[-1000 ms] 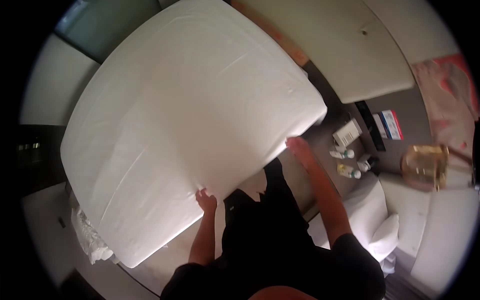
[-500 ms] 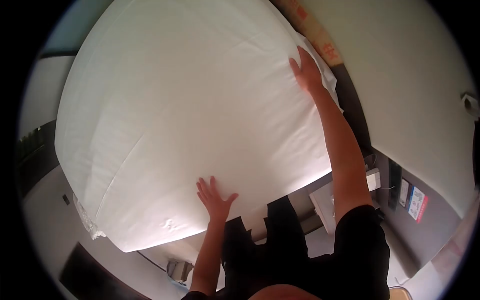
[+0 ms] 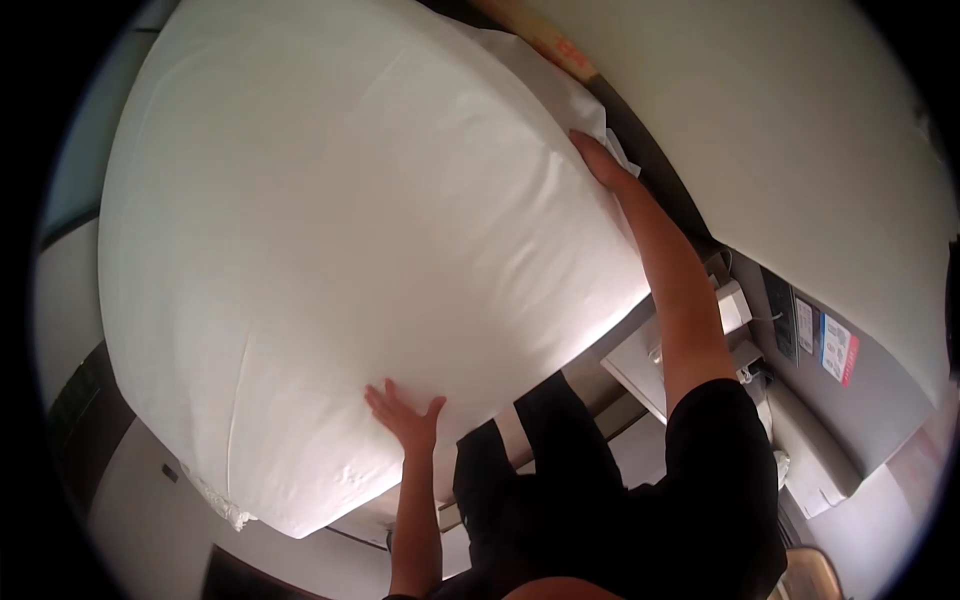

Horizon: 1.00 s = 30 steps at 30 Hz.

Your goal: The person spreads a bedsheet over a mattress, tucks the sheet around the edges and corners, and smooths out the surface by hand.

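A white sheet (image 3: pixel 330 230) covers a large mattress and fills most of the head view, with small wrinkles towards its right side. My left hand (image 3: pixel 408 415) lies flat on the sheet close to the near edge, thumb and fingers spread. At the mattress's right edge, my right hand (image 3: pixel 603 162) rests stretched out along the side, against the sheet. Some of its fingers are hidden over that edge. Loose sheet cloth (image 3: pixel 570 100) bunches beyond this hand, and a ruffled corner (image 3: pixel 225 508) hangs at the lower left.
A pale upholstered headboard or panel (image 3: pixel 800 180) rises at the right. Below it, a white bedside surface (image 3: pixel 640 370) stands near my right arm, beside a grey wall with labels (image 3: pixel 838 348). A round-cornered tan object (image 3: pixel 808 575) shows at the bottom right.
My right hand has moved from the top of the sheet to the mattress's right edge. My left hand stays flat near the front. The view has shifted, exposing more loose cloth.
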Each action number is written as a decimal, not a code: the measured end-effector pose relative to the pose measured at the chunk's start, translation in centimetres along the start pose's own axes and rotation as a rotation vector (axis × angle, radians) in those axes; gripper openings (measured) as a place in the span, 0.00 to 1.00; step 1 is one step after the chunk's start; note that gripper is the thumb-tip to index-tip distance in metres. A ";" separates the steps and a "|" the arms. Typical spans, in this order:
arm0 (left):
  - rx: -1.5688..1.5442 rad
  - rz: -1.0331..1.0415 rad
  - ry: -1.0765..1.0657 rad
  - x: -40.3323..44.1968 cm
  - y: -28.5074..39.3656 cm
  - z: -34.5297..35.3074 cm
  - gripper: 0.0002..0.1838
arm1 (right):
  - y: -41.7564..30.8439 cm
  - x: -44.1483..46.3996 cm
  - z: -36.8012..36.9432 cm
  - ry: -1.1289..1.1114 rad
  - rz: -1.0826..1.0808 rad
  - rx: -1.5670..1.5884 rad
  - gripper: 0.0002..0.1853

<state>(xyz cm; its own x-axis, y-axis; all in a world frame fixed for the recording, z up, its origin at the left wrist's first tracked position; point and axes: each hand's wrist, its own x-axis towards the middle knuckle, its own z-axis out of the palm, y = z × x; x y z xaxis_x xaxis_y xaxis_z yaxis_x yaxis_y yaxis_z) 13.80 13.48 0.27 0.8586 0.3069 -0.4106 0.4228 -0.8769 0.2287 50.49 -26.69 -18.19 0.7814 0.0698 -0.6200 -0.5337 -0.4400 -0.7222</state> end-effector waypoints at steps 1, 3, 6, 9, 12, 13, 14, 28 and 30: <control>-0.005 -0.023 -0.014 0.3 0.1 0.5 0.56 | 2.5 1.2 -0.2 0.105 -0.042 -0.087 0.32; -0.030 -0.074 -0.067 0.7 0.6 0.4 0.56 | 5.3 2.6 -0.7 0.186 0.110 -0.385 0.34; -0.042 -0.070 -0.084 0.8 0.8 1.2 0.56 | 6.7 3.6 -0.7 0.078 0.257 -0.301 0.34; -0.064 -0.053 -0.084 1.0 0.7 1.9 0.56 | 5.1 2.3 -1.0 -0.123 0.362 0.062 0.32; -0.083 -0.023 -0.097 0.8 0.7 1.5 0.55 | 5.4 0.8 -1.8 -0.094 0.312 0.090 0.29; -0.095 -0.020 -0.092 0.9 0.8 1.1 0.55 | 7.9 1.4 -2.3 0.060 0.185 -0.122 0.27; -0.093 0.006 -0.088 0.8 0.8 0.7 0.54 | 6.3 0.8 -2.4 0.203 0.045 -0.335 0.26; -0.145 0.031 0.143 -11.1 -9.5 0.5 0.26 | -7.4 -31.6 19.5 0.212 -0.723 -0.994 0.26; -0.265 0.032 0.208 -11.8 -12.2 -1.2 0.22 | -10.1 -33.2 24.8 0.145 -0.827 -0.943 0.26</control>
<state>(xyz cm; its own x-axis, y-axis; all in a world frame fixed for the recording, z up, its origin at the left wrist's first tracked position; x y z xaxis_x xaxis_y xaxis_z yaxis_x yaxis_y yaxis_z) -1.12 21.05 3.36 0.9017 0.3741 -0.2167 0.4322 -0.7691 0.4708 21.89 -2.37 2.13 0.8308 0.5565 -0.0063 0.5214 -0.7822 -0.3411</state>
